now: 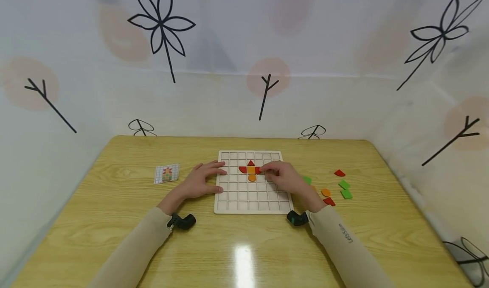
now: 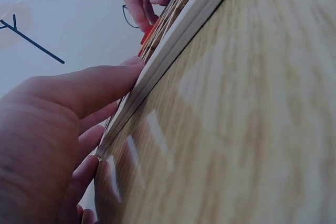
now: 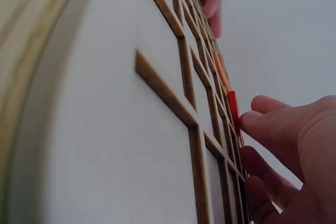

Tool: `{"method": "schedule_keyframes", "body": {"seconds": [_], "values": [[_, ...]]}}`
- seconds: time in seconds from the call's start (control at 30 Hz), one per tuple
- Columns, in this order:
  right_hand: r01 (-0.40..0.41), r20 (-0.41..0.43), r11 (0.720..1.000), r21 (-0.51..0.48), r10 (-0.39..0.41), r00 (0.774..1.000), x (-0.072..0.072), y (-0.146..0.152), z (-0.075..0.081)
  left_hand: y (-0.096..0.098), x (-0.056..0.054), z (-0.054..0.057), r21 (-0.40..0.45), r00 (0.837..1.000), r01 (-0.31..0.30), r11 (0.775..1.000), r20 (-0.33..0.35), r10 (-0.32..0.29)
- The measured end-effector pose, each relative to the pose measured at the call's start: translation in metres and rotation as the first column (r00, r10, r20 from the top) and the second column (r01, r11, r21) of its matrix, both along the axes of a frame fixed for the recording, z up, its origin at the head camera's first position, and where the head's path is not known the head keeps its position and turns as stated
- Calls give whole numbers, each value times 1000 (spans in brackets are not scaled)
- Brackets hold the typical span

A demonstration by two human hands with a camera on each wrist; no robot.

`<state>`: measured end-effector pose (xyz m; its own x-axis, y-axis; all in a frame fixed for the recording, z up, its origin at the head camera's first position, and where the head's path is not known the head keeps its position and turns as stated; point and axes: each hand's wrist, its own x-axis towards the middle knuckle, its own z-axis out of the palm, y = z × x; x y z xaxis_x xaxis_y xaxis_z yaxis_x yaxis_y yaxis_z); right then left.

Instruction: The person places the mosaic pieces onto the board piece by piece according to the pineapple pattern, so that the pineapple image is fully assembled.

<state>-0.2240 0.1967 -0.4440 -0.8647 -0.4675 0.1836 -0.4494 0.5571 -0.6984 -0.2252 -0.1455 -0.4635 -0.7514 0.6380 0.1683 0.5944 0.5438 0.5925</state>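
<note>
Touches the left edge of the gridded board (image 1: 242, 205) with the left hand (image 1: 200, 180), with thumb and fingers spread well apart. Reaches over the right side of the same board with the right hand (image 1: 280, 175), bending the fingers and bringing the fingertips onto the right-hand red piece (image 1: 258, 170). Cannot tell whether to call this a pinch or only a press, even from the wrist views. Sees that red piece on the board, just beside the right side of the orange square (image 1: 251, 169). Finds the red triangle (image 1: 250, 163) just above the square, the left-hand red piece (image 1: 243, 169) on its left and the orange disc (image 1: 252, 177) just below. Spots loose pieces on the wooden table (image 1: 114, 203) to the right of the board: the far red piece (image 1: 339, 173), two green pieces (image 1: 346, 194) near each other, the loose orange piece (image 1: 325, 192) and the near red piece (image 1: 329, 201), besides another green piece (image 1: 307, 180) partly hidden by the right arm. Notes the printed card (image 1: 167, 174) near the left hand, well apart from the board. Wears beige sleeves (image 1: 133, 245), with a dark device (image 1: 297, 218) at each wrist. Faces a pale cloth (image 1: 214, 105) with plant drawings beyond the table.
</note>
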Motion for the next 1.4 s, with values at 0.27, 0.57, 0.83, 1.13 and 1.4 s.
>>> {"method": "schedule_keyframes", "body": {"seconds": [0.27,0.57,0.83,1.13,1.4], "values": [[12,-18,1000,-1,-12,1000,-1,-3,-2,1,1,0,19,1000,6,1000,-9,-5],[-4,-11,1000,-17,4,1000,-2,-5,3,1,1,1,21,1000,-2,1000,2,2],[1,-48,998,67,2,999,-6,-12,-1,1,0,1,19,1000,-4,1000,2,4],[22,6,997,75,-22,1000,-5,-13,2,1,0,-1,22,1000,-2,1000,3,2],[55,-3,997,63,-55,998,-6,-12,4,0,-1,-1,33,1000,6,999,-3,-6]]}}
